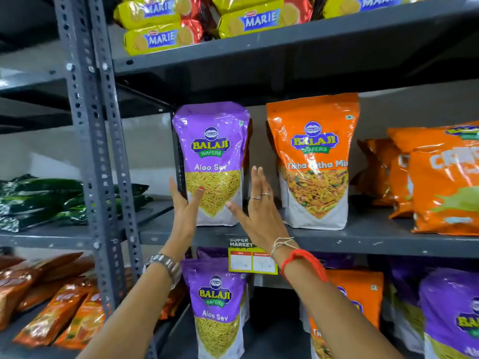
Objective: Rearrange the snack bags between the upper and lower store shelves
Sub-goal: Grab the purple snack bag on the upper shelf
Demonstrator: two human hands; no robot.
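A purple Aloo Sev bag stands upright on the upper shelf. My left hand rests against its lower left side, thumb on the front of the bag. My right hand is on its right side with fingers spread and straight, thumb near the bag's lower front. An orange Tikha Mitha Mix bag stands to the right on the same shelf. On the lower shelf stand another purple Aloo Sev bag and an orange bag partly hidden behind my right forearm.
Orange snack bags crowd the right of the upper shelf. More purple bags fill the lower right. Marie biscuit packs lie on the top shelf. A perforated grey upright stands left, with green packs beyond. A yellow price tag hangs from the shelf edge.
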